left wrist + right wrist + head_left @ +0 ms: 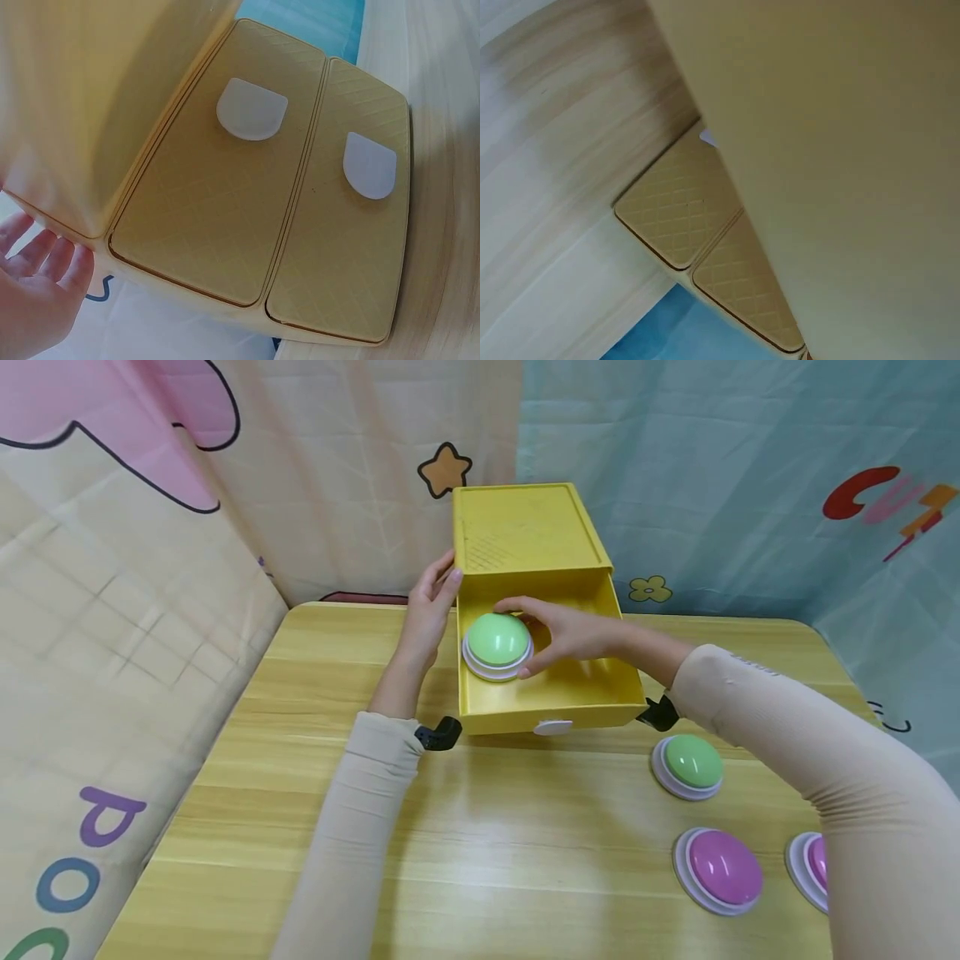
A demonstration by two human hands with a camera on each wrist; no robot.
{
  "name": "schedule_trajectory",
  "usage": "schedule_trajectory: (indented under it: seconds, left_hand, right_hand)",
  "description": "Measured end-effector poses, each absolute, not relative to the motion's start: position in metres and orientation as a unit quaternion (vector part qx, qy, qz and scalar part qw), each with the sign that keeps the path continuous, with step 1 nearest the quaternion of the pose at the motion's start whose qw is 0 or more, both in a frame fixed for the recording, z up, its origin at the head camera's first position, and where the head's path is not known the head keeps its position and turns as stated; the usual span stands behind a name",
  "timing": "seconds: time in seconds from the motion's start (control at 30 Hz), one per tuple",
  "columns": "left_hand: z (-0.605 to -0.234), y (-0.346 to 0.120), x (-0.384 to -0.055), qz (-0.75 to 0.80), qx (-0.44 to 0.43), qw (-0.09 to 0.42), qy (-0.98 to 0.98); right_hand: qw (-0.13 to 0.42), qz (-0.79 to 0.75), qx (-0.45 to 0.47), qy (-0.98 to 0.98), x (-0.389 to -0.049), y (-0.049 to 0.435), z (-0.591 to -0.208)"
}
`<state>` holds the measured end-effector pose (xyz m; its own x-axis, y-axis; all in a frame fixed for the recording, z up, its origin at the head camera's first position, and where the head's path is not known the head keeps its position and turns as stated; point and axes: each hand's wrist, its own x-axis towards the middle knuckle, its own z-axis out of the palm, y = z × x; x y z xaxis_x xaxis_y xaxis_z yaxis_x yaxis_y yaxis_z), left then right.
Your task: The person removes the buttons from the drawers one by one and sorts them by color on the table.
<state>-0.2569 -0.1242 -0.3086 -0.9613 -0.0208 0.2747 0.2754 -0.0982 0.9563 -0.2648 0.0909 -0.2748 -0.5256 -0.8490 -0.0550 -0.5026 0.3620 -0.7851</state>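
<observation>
A yellow drawer cabinet [528, 527] stands at the back of the table with its top drawer [555, 693] pulled out. Inside that drawer, toward the left, sits a green dome button [497, 639] on a white base. My right hand [570, 631] reaches in from the right and holds this button, thumb at the front rim and fingers at the back. My left hand [432, 610] rests against the cabinet's left side, fingers fairly straight; the left wrist view shows these fingers [56, 259] at the cabinet edge. The right wrist view shows no hand, as the drawer's side fills much of it.
Two lower drawers [202, 195] are closed, with white tab handles [253, 110]. On the table [510, 843] at the right lie another green button [692, 762], a pink button [723, 867], and a second pink one [813, 864] partly behind the right sleeve. Printed curtains [675, 468] hang behind.
</observation>
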Motion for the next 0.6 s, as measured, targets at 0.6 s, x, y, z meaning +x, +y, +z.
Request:
schedule_trajectory:
  seconds: [0.6]
  left_hand:
    - [-0.3104, -0.1247, -0.2592, -0.735, -0.102, 0.108, -0.662]
  right_hand:
    - [0.154, -0.345, -0.44, 0.814, -0.2586, 0.0842, -0.2738]
